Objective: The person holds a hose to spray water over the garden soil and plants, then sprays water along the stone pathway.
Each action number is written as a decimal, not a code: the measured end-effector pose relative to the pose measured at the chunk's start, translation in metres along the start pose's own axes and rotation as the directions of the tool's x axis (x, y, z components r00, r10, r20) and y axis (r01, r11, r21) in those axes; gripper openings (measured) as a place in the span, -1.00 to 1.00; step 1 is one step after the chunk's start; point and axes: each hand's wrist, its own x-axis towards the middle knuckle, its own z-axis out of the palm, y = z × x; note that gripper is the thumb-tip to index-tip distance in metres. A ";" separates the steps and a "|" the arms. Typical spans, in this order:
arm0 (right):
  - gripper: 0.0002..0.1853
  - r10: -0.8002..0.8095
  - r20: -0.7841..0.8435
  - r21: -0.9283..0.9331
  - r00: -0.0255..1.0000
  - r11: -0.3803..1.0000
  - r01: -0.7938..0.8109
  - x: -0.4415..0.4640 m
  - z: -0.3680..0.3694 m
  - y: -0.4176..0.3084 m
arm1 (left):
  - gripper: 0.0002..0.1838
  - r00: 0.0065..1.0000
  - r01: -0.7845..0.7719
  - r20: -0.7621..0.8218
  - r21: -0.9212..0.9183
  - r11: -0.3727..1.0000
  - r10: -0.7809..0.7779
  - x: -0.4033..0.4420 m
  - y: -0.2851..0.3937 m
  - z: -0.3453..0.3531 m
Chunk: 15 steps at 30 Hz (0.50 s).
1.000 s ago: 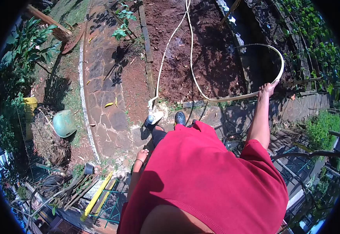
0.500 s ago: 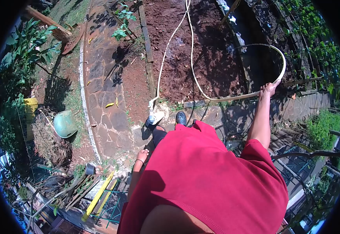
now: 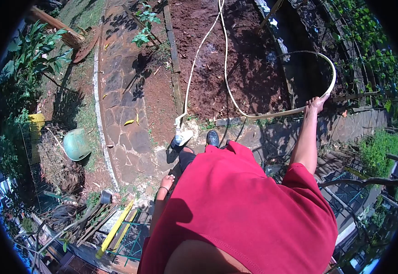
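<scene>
Right hand (image 3: 315,104) clamped on the pale hose (image 3: 253,117), just right of the soil bed (image 3: 256,77), left hand (image 3: 167,181) low, nearside of that bed, whether it's gripping, can't tell

The cream hose (image 3: 276,113) is lying in two slack lengths over the soil (image 3: 253,86), the left one reaching near to a pipe (image 3: 178,122), the right one bending rightward into the right hand (image 3: 315,104).

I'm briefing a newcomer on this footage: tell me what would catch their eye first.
Probably the red shirt, filling the lower middle. Above and to its right, the right hand grips a pale hose that curves over the brown soil. At left, a pale green rounded object stands out.
</scene>
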 end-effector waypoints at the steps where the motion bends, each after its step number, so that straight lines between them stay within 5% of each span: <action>1: -0.27 0.001 -0.001 -0.001 1.000 1.000 -0.001 -0.002 0.000 0.000 | -0.63 1.000 0.001 0.000 0.001 1.000 -0.001 0.002 -0.003 0.000; 15: -0.28 0.022 -0.019 0.003 1.000 1.000 -0.022 0.000 0.000 0.000 | -0.62 1.000 -0.029 -0.005 0.055 0.998 0.029 -0.003 0.010 -0.005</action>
